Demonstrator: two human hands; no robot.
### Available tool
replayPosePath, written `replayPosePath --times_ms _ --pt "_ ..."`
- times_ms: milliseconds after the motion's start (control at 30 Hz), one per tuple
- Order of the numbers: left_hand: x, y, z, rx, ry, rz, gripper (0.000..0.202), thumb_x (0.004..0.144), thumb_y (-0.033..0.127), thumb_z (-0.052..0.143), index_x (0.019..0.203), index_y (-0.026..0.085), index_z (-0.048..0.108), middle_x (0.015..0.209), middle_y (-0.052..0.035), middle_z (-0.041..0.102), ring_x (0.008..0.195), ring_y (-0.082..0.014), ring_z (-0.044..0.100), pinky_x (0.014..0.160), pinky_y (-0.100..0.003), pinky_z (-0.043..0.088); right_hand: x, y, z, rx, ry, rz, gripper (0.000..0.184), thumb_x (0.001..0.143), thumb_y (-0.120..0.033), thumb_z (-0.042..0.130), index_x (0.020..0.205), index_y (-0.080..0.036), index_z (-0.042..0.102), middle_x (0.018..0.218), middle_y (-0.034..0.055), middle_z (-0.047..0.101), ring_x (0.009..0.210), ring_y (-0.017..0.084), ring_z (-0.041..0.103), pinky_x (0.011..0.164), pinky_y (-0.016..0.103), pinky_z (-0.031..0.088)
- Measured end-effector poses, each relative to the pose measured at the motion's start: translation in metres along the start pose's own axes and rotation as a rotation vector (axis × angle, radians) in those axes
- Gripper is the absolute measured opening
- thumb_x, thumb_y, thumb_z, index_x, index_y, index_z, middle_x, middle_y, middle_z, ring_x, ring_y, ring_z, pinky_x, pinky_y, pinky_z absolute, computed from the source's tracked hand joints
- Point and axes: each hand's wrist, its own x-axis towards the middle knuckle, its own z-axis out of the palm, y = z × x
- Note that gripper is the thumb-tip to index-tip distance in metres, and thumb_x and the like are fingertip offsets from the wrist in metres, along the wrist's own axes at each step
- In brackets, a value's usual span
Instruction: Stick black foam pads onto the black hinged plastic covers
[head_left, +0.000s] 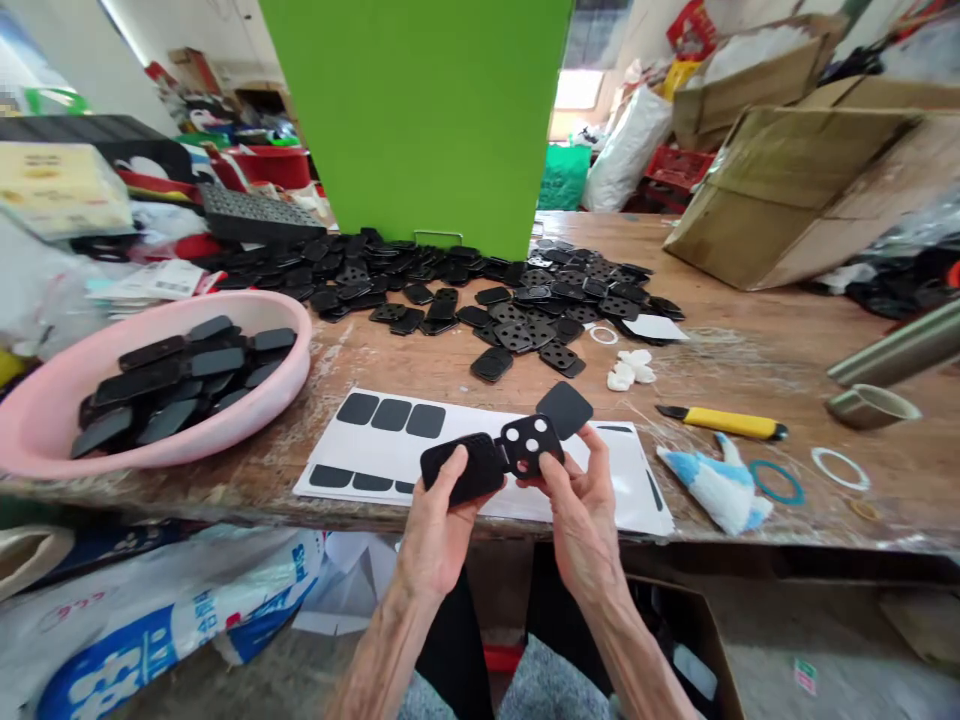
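My left hand is closed on a black plastic part near the table's front edge. My right hand pinches the part's perforated half, which has three round holes, together with a black square sticker at its fingertips. Both hands hover over a white sticker sheet that carries several black rounded squares. Beyond it lies a wide heap of the same black parts.
A pink basin with black pieces sits at the left. A yellow utility knife, a blue-white cloth, rings and a metal tube lie at the right. A green panel and cardboard boxes stand behind.
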Motion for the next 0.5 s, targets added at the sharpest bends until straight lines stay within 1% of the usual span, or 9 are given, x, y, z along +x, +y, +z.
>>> replayPosePath --times_ms 100,167,200,267,300,333,400,500 --pt "0.002 0.002 -0.006 0.050 -0.060 -0.097 0.026 0.063 0.023 0.082 0.083 0.010 0.071 0.078 -0.0068 0.072 0.073 -0.0185 0.067 0.071 -0.031 0.055 0.000 -0.003 -0.006 -0.096 -0.080 0.085 0.066 0.077 -0.042 0.071 0.133 -0.028 0.039 0.082 -0.0018 0.070 0.070 0.014 0.065 0.064 0.024 0.050" --pt "0.000 0.002 -0.010 -0.010 -0.099 -0.122 0.028 0.063 0.024 0.082 0.086 0.010 0.072 0.082 -0.0084 0.074 0.077 -0.0193 0.068 0.074 -0.030 0.055 -0.001 -0.004 -0.006 -0.121 -0.088 0.105 0.072 0.076 -0.044 0.072 0.137 -0.028 0.037 0.082 -0.0016 0.071 0.071 0.014 0.066 0.064 0.024 0.051" --pt "-0.003 0.000 -0.010 -0.070 -0.111 -0.108 0.030 0.064 0.026 0.082 0.089 0.011 0.072 0.088 -0.0091 0.074 0.081 -0.0199 0.068 0.077 -0.031 0.054 -0.004 -0.003 -0.003 -0.119 -0.054 0.102 0.074 0.075 -0.045 0.072 0.138 -0.028 0.036 0.084 -0.0010 0.071 0.073 0.015 0.067 0.066 0.025 0.051" --pt "-0.008 -0.008 -0.008 -0.191 -0.124 -0.049 0.032 0.068 0.031 0.079 0.094 0.014 0.071 0.100 -0.0101 0.073 0.092 -0.0219 0.067 0.082 -0.033 0.053 -0.012 0.002 0.003 -0.123 0.067 0.083 0.078 0.073 -0.047 0.074 0.139 -0.028 0.036 0.088 0.0000 0.073 0.079 0.016 0.068 0.071 0.025 0.053" --pt "-0.008 -0.012 -0.007 -0.201 -0.120 -0.051 0.034 0.069 0.034 0.078 0.095 0.013 0.070 0.103 -0.0114 0.072 0.094 -0.0235 0.067 0.083 -0.034 0.052 -0.017 0.006 0.007 -0.137 0.116 0.079 0.079 0.072 -0.047 0.075 0.139 -0.028 0.037 0.088 0.0002 0.073 0.081 0.016 0.069 0.074 0.026 0.053" --pt "-0.007 -0.016 -0.006 -0.213 -0.072 -0.046 0.038 0.067 0.037 0.080 0.095 0.013 0.069 0.101 -0.0115 0.072 0.092 -0.0243 0.068 0.081 -0.035 0.052 -0.021 0.010 0.010 -0.163 0.139 0.077 0.081 0.071 -0.047 0.076 0.139 -0.027 0.038 0.088 0.0002 0.073 0.081 0.016 0.069 0.075 0.026 0.053" --pt "-0.002 -0.020 -0.005 -0.186 -0.009 -0.022 0.045 0.062 0.040 0.082 0.095 0.013 0.068 0.097 -0.0119 0.072 0.089 -0.0254 0.068 0.077 -0.035 0.053 -0.029 0.018 0.014 -0.231 0.141 0.063 0.084 0.069 -0.045 0.078 0.140 -0.027 0.037 0.085 -0.0003 0.073 0.078 0.017 0.070 0.074 0.026 0.054" --pt "0.002 -0.016 -0.007 -0.160 0.057 0.004 0.046 0.058 0.041 0.084 0.089 0.012 0.066 0.092 -0.0104 0.071 0.082 -0.0234 0.067 0.071 -0.032 0.052 -0.037 0.021 0.017 -0.289 0.112 0.029 0.087 0.070 -0.042 0.078 0.143 -0.028 0.033 0.083 -0.0014 0.071 0.070 0.017 0.069 0.070 0.028 0.056"
